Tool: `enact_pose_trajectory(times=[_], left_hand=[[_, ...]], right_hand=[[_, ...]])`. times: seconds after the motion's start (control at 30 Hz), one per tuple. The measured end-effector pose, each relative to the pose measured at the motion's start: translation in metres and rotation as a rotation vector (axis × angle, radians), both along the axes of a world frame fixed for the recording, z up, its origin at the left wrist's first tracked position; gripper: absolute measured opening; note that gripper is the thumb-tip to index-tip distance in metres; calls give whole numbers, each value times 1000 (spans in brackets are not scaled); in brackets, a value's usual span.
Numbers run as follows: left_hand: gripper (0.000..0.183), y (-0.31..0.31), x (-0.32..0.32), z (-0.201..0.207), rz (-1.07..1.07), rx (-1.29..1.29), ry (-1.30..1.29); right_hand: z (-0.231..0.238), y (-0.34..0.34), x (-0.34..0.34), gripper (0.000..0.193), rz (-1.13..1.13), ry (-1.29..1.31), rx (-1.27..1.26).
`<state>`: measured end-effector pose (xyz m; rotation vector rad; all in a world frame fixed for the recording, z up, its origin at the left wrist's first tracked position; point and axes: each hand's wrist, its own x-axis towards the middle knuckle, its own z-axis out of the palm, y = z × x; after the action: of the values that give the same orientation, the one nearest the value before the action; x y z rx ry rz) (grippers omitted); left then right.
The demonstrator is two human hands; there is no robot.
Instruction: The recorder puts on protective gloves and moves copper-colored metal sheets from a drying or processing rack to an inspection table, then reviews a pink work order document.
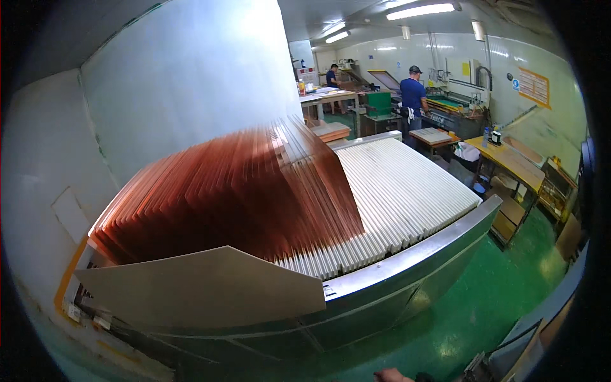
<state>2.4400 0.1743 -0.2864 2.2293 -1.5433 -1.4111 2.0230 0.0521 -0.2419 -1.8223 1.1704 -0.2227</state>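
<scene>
Only a sliver of my right hand [389, 375] shows at the lower edge, close to a small dark object. Its fingers are mostly cut off, so its grip cannot be made out. My left hand is out of the picture. Ahead stands a long machine with a white ribbed bed [407, 184] and a metal side rail [420, 253]. Many thin reddish-brown panels [210, 191] stand on edge in a close row across the bed's left part, slightly blurred. A flat beige plate [203, 286] covers the machine's near left side.
A large pale wall panel [191, 70] rises behind the row. Two people work farther back, one in a blue shirt [412, 92] beside a machine. A yellow-edged table [509, 159] with bottles stands at right. Green floor [464, 318] runs along the machine.
</scene>
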Motion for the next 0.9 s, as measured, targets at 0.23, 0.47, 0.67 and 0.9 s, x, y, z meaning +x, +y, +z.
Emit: enact_pose_trajectory(times=[0.23, 0.47, 0.67, 0.9], left_hand=[[25, -18, 11, -6, -36, 3, 20], [25, -59, 11, -4, -132, -17, 36], [24, -91, 4, -1, -254, -6, 50], [23, -117, -1, -17, -442, 37, 20]], right_hand=[[91, -18, 54, 20, -563, -76, 629], [64, 11, 47, 20, -890, -268, 787], [-5, 51, -11, 14, -342, 27, 148], [76, 71, -37, 9, -1458, -645, 718]])
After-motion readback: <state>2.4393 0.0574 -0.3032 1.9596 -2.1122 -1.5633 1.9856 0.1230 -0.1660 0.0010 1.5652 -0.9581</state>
